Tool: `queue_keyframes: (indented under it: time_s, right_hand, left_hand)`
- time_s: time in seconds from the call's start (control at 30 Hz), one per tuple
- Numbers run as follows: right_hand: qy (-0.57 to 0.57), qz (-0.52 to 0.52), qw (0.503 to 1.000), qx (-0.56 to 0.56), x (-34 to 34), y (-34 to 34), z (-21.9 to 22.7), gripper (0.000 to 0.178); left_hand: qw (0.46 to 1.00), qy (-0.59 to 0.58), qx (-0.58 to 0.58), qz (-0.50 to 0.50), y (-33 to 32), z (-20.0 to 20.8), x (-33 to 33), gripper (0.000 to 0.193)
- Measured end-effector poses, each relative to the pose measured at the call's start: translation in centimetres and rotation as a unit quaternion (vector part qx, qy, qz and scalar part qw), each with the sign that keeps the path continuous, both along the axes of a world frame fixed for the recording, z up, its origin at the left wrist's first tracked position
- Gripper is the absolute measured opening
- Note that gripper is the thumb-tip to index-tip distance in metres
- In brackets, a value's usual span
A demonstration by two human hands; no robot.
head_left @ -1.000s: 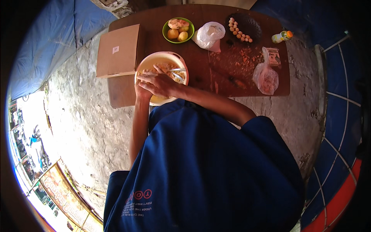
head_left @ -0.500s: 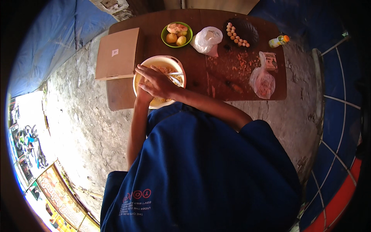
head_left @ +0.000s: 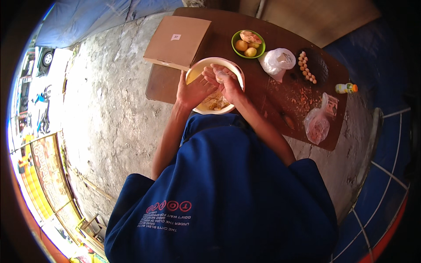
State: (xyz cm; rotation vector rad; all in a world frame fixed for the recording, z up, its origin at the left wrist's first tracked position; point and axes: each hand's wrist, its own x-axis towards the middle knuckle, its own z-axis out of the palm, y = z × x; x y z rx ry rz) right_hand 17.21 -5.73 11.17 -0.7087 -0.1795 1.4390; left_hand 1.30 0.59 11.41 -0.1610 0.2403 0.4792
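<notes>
Both my hands are over a cream-coloured bowl (head_left: 240, 79) that holds a lumpy yellowish mixture (head_left: 215, 101). My left hand (head_left: 195, 91) is open at the bowl's left side, palm turned up and fingers reaching over the mixture. Close beside it, my right hand (head_left: 228, 83) has its fingers apart and partly bent, pointing up and left. A pale patch shows at its fingers; whether this is mixture or part of a utensil I cannot tell. The far part of the bowl is hidden by my hands.
A closed cardboard box (head_left: 179, 41) stands left on the brown table (head_left: 258, 103). Behind are a green bowl (head_left: 233, 49) of round yellowish produce and a white plastic bag (head_left: 277, 63). Small balls (head_left: 303, 65) line a dark plate (head_left: 322, 65). A bottle (head_left: 346, 88) and clear bag (head_left: 316, 127) lie right.
My hands were pressed together, right over left; now they are apart with palms showing. The whole view has turned, shifting the table to the right.
</notes>
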Motion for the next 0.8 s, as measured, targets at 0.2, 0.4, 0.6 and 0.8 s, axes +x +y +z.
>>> queue_keyframes:
  time_s: [0.2,0.4,0.6,0.8]
  right_hand:
    - [0.091,0.035,0.991,-0.094,1.4,-0.4,1.2,0.048]
    - [-0.067,-0.013,0.995,-0.066,0.6,-0.6,1.4,0.061]
    - [-0.633,-0.048,0.762,0.127,-0.2,-1.0,4.2,0.043]
    - [-0.515,-0.073,0.847,0.108,0.2,-1.2,5.0,0.040]
  left_hand:
    - [0.997,0.034,0.019,-0.062,0.3,-0.6,0.2,0.066]
    - [0.988,0.078,0.000,-0.136,0.1,-1.1,0.7,0.059]
    - [0.993,0.031,0.077,-0.086,-0.2,-1.3,2.3,0.048]
    - [0.978,0.203,0.004,0.053,0.7,0.4,3.1,0.025]
